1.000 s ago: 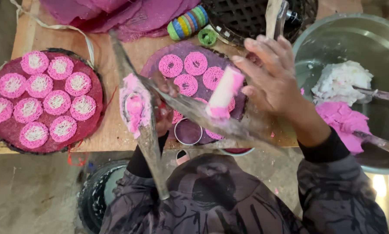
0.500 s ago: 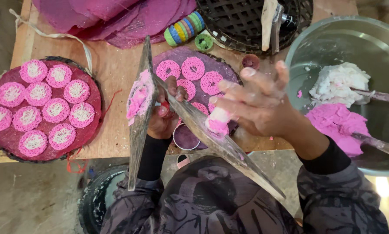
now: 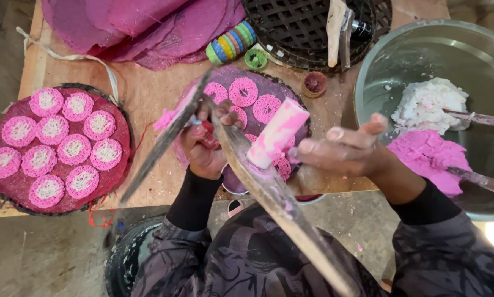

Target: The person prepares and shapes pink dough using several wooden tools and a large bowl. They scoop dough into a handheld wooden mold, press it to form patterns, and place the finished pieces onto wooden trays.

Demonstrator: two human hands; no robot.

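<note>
Head view looks straight down on a wooden worktop with the person's dark patterned sleeves at the bottom. At the right stands a big metal basin that holds a lump of white dough and a lump of pink dough, each with a utensil handle stuck in it. At the left lies a round dark red tray covered with pink lacy rounds with pale centres. Along the top edge lie a heap of purple-pink sheets and a dark woven basket. In the middle a purple round tray carries more pink lacy rounds and lies partly under the hands. Two long leaf strips cross above it in a V, one running down to the right, the other down to the left, with pink dough smeared on its upper end. The left hand is clenched around the spot where the strips meet, together with something small and red that I cannot make out. The right hand is flat and released, fingers stretched out, pressing a pink and white dough roll against the nearer strip. A striped roll of coloured bands, a green ring and a small brown cap lie near the basket.
</note>
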